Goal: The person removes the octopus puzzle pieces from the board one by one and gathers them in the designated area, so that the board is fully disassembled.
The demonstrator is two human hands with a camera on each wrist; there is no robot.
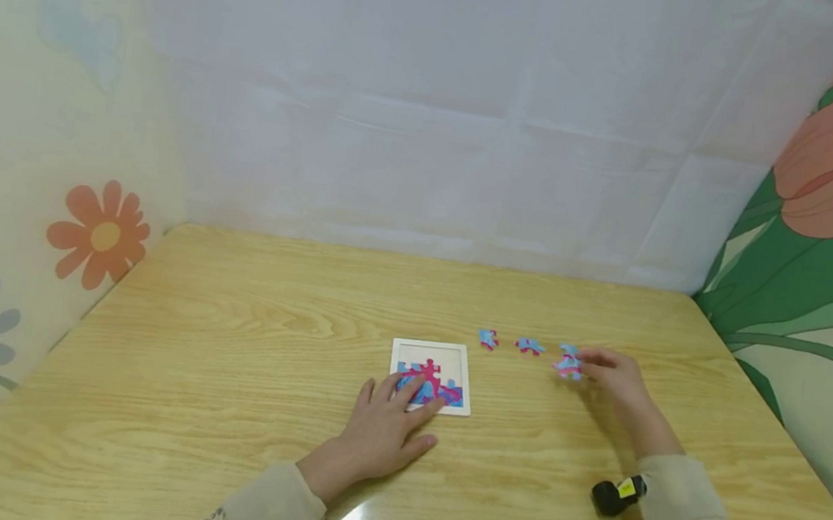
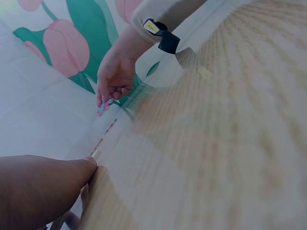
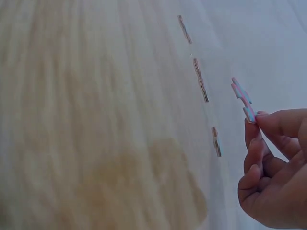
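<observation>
Left hand: The left hand (image 1: 379, 434) lies over the near-left corner of a square white puzzle tray (image 1: 467, 382), its fingers straight and spread apart, reaching across the joined pieces; it clamps nothing.
Right hand: The right hand (image 1: 617, 381) pinches one blue-and-pink jigsaw piece (image 3: 244, 98) between thumb and fingers, out over the right half of the bench (image 1: 247, 302).
Puzzle tray: It sits near the middle of the bench, between the left and right edges; joined blue, pink and purple pieces (image 1: 431, 391) fill its near part, and the bare white base shows toward its far edge.
Loose pieces: A small blue-and-pink piece with knobs (image 1: 488, 339) lies just beyond the tray's far-right corner, an arched blue-and-pink piece (image 1: 529, 344) is next along toward the bench's right edge, and a third thin-edged piece (image 3: 217, 142) ends the row.
Head view against right wrist: From the head, the third loose piece and the pinched one nearly merge; the right wrist view shows three lying on the bench and the fourth held clear of them.
Left wrist view: It shows the pinched piece side-on, raised off the bench; of the left hand only a part appears, and its fingertips cannot be seen there.
Right cuff: A black device with a yellow label (image 1: 614, 497) sits at the beige sleeve (image 1: 690, 508).
</observation>
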